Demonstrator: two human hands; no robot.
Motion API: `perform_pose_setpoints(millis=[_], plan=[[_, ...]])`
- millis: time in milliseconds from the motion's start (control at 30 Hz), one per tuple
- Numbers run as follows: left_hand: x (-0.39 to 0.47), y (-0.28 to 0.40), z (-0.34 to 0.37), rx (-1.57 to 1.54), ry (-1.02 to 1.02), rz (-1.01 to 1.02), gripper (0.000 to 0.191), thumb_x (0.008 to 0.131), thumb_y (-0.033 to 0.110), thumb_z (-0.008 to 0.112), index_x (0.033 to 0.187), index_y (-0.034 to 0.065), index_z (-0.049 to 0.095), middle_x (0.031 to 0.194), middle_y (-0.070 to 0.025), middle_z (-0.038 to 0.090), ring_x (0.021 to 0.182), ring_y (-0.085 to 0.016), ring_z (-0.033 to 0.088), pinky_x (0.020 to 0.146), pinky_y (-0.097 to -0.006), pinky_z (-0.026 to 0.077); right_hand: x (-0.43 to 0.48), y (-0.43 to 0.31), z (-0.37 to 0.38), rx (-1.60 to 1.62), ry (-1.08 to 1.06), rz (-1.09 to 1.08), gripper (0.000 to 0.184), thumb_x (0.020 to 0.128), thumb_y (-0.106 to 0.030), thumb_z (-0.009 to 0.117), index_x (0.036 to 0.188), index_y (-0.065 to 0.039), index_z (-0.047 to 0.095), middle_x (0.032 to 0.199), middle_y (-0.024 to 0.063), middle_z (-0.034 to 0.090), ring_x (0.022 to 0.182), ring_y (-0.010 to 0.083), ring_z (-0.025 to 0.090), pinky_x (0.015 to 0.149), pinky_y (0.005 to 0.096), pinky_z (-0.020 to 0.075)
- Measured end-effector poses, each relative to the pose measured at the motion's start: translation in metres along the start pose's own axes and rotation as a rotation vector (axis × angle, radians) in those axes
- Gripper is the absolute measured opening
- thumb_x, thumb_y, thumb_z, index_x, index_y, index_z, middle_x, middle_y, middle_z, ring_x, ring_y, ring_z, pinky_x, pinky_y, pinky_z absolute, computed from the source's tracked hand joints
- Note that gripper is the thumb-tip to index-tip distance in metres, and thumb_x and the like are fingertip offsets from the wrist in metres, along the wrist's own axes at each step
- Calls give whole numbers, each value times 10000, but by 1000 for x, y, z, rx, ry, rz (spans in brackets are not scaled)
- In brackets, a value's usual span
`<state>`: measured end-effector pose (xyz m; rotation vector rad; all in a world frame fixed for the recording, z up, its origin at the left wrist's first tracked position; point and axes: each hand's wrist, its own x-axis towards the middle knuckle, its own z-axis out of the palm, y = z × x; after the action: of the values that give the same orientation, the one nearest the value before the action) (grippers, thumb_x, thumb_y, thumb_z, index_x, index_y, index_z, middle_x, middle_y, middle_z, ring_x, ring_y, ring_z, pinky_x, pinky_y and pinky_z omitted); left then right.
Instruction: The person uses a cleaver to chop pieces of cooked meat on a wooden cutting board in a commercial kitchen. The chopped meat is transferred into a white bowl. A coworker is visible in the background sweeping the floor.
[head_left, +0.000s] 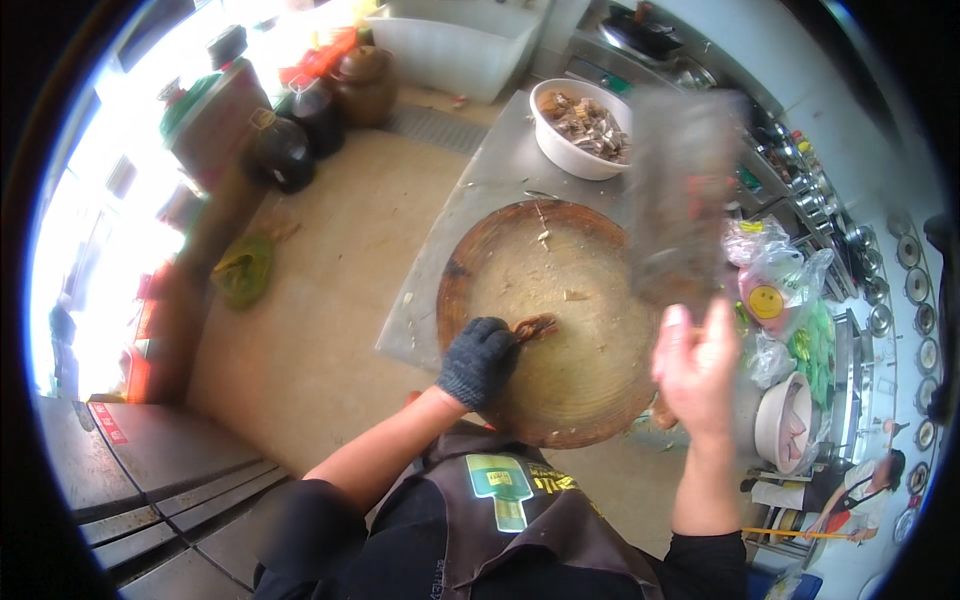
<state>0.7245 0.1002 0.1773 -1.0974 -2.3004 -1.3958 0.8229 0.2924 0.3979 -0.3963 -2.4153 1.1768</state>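
Observation:
A large round wooden chopping block (585, 360) stands on a metal table before me. My left hand (480, 362), in a dark knitted glove, holds a reddish-brown piece of meat (536, 327) down on the block. My bare right hand (694, 367) grips a broad cleaver (679, 202), raised at the block's right side and blurred by motion. Small light scraps lie on the wood. Beyond the block, a white plastic bowl (551, 146) holds many chopped pieces; the cleaver overlaps its right edge in the view.
Filled plastic bags (780, 289) and a white bowl of pale meat (769, 424) lie on the right. The metal table's edge (416, 281) runs left of the block. Dark jugs (281, 154) stand farther left. A person (855, 487) holds a yellow pole at the far right.

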Motion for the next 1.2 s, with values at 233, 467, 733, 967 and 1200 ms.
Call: perform_pose_setpoints(millis=[233, 467, 733, 967, 1200], plan=[[1, 4, -2, 10, -47, 24, 155, 780, 71, 738, 921, 81, 674, 945, -142, 659, 869, -362, 628, 768, -456, 524, -33, 86, 75, -451, -485, 233, 221, 982, -165, 581, 945, 47, 528, 778, 294, 643, 697, 455, 648, 661, 516, 525], [-1, -1, -2, 15, -8, -8, 147, 785, 81, 753, 906, 82, 670, 945, -147, 663, 873, -367, 631, 771, -458, 527, -14, 83, 59, -151, -542, 572, 270, 1036, -183, 580, 1142, 56, 512, 652, 60, 571, 498, 113, 556, 430, 298, 473], [-5, -7, -1, -37, -11, -44, 164, 780, 72, 755, 929, 91, 687, 955, -149, 662, 887, -372, 633, 775, -450, 526, -50, 68, 54, -227, -401, 152, 231, 972, -147, 621, 887, 17, 481, 653, 240, 590, 612, 417, 620, 564, 483, 467], [-4, -7, 0, -76, 10, -2, 149, 779, 75, 735, 919, 105, 691, 951, -135, 655, 923, -351, 633, 787, -442, 528, -17, 24, 27, -282, -326, 39, 266, 983, -189, 638, 881, -9, 471, 642, 173, 568, 540, 276, 576, 551, 429, 466], [-36, 8, -37, -49, 171, -95, 161, 762, 41, 766, 887, 69, 669, 922, -140, 641, 910, -354, 629, 796, -448, 526, 5, -50, 11, 121, 84, -270, 200, 1033, -61, 481, 837, -23, 483, 631, 56, 510, 521, 131, 503, 473, 271, 418]])
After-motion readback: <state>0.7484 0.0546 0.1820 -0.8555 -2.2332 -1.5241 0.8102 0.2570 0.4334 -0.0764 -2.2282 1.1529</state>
